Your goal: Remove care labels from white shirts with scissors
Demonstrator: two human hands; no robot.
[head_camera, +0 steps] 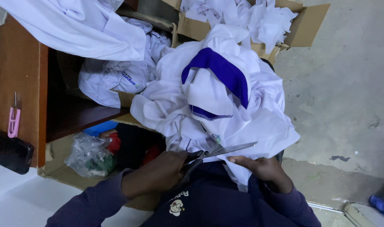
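A heap of white garments (259,126) with a blue collar (225,73) lies on my lap, its lower edge hanging toward my dark sweatshirt. My left hand (160,170) is closed around the handles of metal scissors (229,149), whose blades are parted and point right along the lower edge of the white cloth. My right hand (262,166) pinches that cloth edge just under the blade tips. Both sleeves are dark purple.
A cardboard box (309,25) with several white cloth scraps stands behind the heap. A brown wooden cabinet (15,71) at left holds more white garments (112,75), a pink thread snipper (14,120) and a black object (6,151). A clear plastic bag (89,155) lies below; grey concrete floor (347,92) at right.
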